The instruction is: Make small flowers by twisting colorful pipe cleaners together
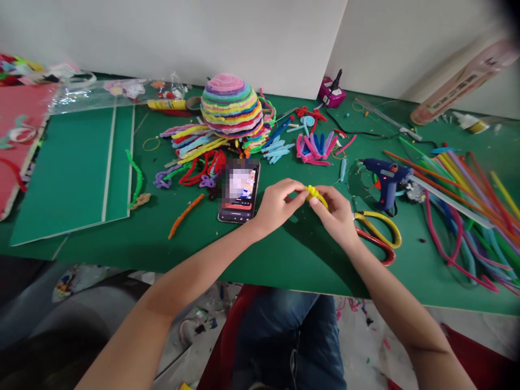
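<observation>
A yellow pipe cleaner [317,195], bent into small loops, is held between both hands just above the green table. My left hand [281,203] pinches its left end between thumb and fingertips. Around its right part the fingers of my right hand [336,214] are closed, with the thumb on the near side. A phone [238,218] with a lit screen lies left of my left hand. Scissors [379,223] with one yellow and one red handle lie beside my right hand, their blades hidden behind it.
A striped pipe-cleaner ball [231,108] stands at the back over colourful strands. On the right are a blue glue gun [388,179] and loose pipe cleaners [467,227]. A green board [73,173] lies left, near an orange pipe cleaner [186,216]. A bottle [463,81] leans at back right.
</observation>
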A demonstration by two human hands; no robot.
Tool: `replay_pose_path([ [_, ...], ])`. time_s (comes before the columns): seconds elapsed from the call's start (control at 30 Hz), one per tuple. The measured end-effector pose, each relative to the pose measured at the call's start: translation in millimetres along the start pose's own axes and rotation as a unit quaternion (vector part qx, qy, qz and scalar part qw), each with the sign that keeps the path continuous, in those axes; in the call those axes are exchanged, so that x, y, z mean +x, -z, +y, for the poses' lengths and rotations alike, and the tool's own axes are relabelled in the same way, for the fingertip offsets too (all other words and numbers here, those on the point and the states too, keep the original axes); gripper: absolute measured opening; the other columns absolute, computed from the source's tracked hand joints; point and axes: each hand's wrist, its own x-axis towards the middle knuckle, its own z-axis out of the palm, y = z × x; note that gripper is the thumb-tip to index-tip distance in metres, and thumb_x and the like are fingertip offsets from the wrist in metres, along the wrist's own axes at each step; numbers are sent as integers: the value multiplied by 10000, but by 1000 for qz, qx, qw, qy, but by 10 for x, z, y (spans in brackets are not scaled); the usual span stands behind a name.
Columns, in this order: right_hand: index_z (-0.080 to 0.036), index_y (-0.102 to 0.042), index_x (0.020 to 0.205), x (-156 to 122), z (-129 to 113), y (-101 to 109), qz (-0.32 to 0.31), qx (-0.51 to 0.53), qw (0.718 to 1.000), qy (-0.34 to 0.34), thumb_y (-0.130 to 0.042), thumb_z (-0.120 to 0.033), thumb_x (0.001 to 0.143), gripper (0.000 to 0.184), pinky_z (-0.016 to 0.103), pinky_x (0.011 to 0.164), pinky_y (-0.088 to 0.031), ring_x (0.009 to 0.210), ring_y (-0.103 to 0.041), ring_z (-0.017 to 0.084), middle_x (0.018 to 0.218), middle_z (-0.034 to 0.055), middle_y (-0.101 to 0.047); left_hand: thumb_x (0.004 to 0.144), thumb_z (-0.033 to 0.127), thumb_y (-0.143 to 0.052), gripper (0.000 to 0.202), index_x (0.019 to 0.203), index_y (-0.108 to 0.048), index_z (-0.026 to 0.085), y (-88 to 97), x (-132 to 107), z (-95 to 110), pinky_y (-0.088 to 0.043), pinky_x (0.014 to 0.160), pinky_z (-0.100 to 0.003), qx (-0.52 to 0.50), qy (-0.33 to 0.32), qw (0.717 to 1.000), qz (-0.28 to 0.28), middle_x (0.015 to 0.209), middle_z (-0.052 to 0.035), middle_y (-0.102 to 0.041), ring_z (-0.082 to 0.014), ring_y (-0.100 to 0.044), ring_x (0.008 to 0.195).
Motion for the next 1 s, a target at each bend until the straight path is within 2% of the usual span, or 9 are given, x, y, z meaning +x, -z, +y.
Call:
replay_pose_path([
  [0.07,-207,-622,953,-1,18,-14,16,24,1000,-9,-610,-439,806,275,253,618,-470,692,-582,115,816,16,-653,901,277,-503,162,866,-623,174,13,5,-39,-495,754,-283,76,-91,992,-35,906,-57,-686,-149,-611,868],
  [0.13,-210,-637,926,-7,35,-29,26,24,999,-11,-623,-415,803,240,254,625,-472,699,-581,113,818,16,-652,921,254,-461,183,876,-618,173,19,1,-66,-492,746,-283,149,-146,977,-54,931,-63,-684,-155,-600,879],
  [0.27,-204,-635,885,-13,57,-50,22,52,998,-22,-618,-389,814,199,240,582,-454,637,-541,94,757,-2,-617,932,230,-428,210,843,-609,170,20,-19,-72,-467,654,-240,241,-170,954,-43,875,-47,-681,-141,-592,819],
  [0.43,-194,-606,845,7,58,-65,1,117,992,-56,-623,-403,808,213,230,557,-441,616,-542,89,712,-13,-590,921,232,-447,215,778,-592,164,10,-29,-50,-464,673,-251,207,-160,965,-14,805,-34,-681,-134,-588,771],
  [0.57,-195,-586,840,5,22,-98,6,113,993,-38,-606,-406,817,213,231,560,-435,615,-532,91,683,-20,-558,905,243,-456,224,717,-545,160,-16,-37,-19,-442,633,-247,126,-101,987,-3,707,-28,-619,-117,-549,681],
  [0.73,-190,-590,823,-16,-10,-148,40,88,995,-22,-591,-383,826,193,233,567,-427,615,-510,89,701,-10,-574,866,247,-489,201,683,-509,167,-96,-72,41,-383,528,-203,-20,32,999,1,629,15,-550,-78,-494,580],
  [0.83,-189,-596,827,-18,4,-153,57,80,995,-19,-598,-379,821,189,234,570,-429,620,-512,90,705,-7,-585,852,315,-511,227,681,-516,166,-141,-75,47,-361,478,-196,-117,130,985,-3,601,25,-523,-65,-464,525],
  [0.9,-190,-601,841,-14,21,-142,64,82,994,-21,-608,-387,815,199,237,571,-434,619,-518,92,705,-7,-590,828,359,-537,246,682,-528,162,-148,-60,34,-353,436,-191,-185,194,963,-15,584,26,-510,-62,-450,489],
  [1.0,-191,-613,855,-2,49,-108,44,93,994,-31,-619,-414,804,229,248,581,-453,623,-542,98,716,0,-612,827,345,-487,254,667,-539,155,-110,-25,5,-366,405,-188,-257,244,933,-59,586,2,-525,-84,-500,512],
])
